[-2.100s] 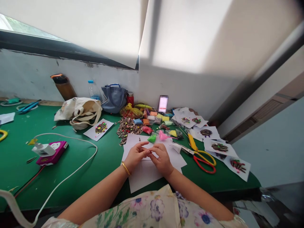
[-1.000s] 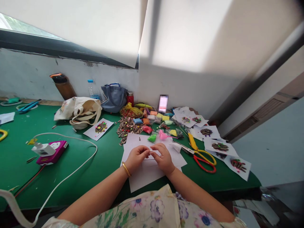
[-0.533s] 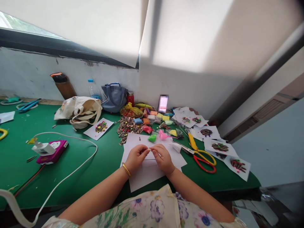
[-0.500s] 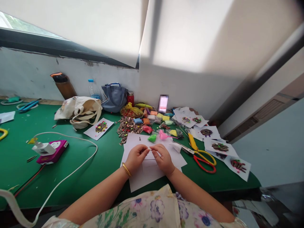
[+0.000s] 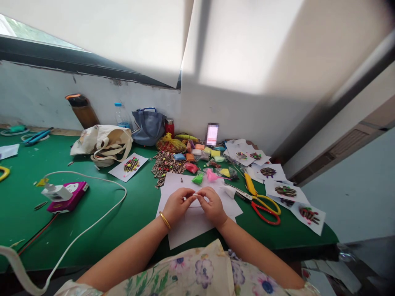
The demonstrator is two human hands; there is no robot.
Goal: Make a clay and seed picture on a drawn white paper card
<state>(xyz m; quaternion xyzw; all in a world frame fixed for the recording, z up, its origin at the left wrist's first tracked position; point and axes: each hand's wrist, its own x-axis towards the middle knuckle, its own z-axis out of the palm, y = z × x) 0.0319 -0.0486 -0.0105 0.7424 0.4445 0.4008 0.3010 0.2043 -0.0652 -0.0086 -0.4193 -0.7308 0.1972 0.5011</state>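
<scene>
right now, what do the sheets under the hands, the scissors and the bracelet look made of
White sheets: thin, flat and matt, so paper most likely. Scissors: bright grey blades, probably steel; red and yellow handles, perhaps plastic or coated metal. Bracelet: glossy gold colour, apparently metal.

The green table (image 5: 138, 207) carries striped seeds (image 5: 166, 165), white paper (image 5: 188, 232) and scissors (image 5: 254, 200).

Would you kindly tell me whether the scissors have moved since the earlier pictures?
No; judged against the green table, the scissors lie in the same place.
</scene>
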